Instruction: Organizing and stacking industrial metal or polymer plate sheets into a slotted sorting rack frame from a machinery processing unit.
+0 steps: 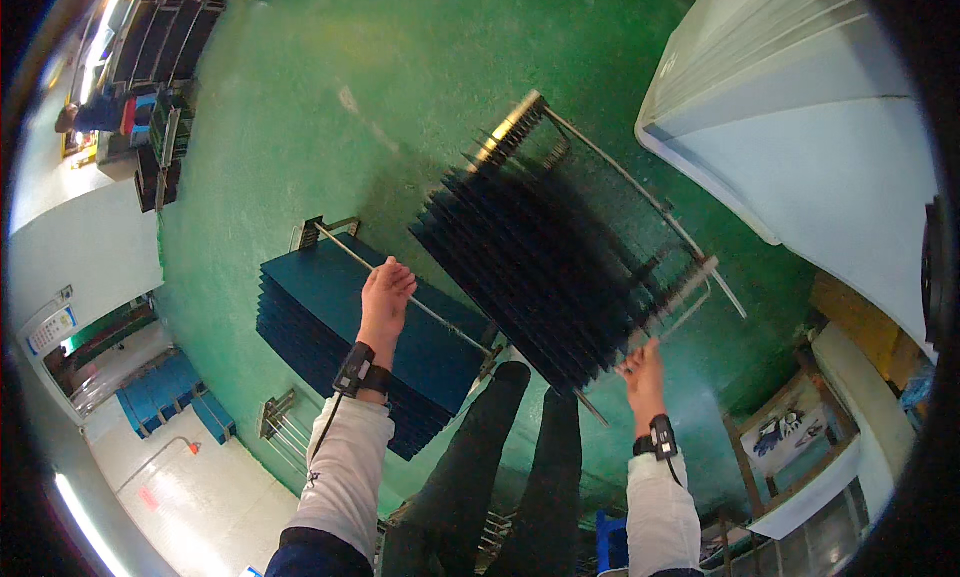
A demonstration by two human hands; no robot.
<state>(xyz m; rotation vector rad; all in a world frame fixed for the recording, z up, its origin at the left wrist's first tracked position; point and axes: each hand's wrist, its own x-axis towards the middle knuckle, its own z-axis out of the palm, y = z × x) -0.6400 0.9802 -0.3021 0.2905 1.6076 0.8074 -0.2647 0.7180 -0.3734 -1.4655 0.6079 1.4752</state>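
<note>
A metal rack [590, 142] full of dark, closely spaced sheets [530, 267] stands at a slant in front of me. My right hand [642, 372] is closed at its near right corner, fingers on the frame's end. That corner is blurred. To the left, a second rack [345, 239] carries dark teal sheets [320, 277] stacked at an angle. Over this rack's long metal rod is my left hand [386, 292], its fingers loosely bent and partly spread; whether it touches the rod is hidden. Each wrist wears a black strapped device.
Behind my left arm, a bare metal rack [285, 427] stands on the green floor. Blue bins [160, 392] are at the left wall. A large white cabinet [800, 137] fills the upper right. A frame with gloves [780, 432] is low right. A person [100, 115] is far left.
</note>
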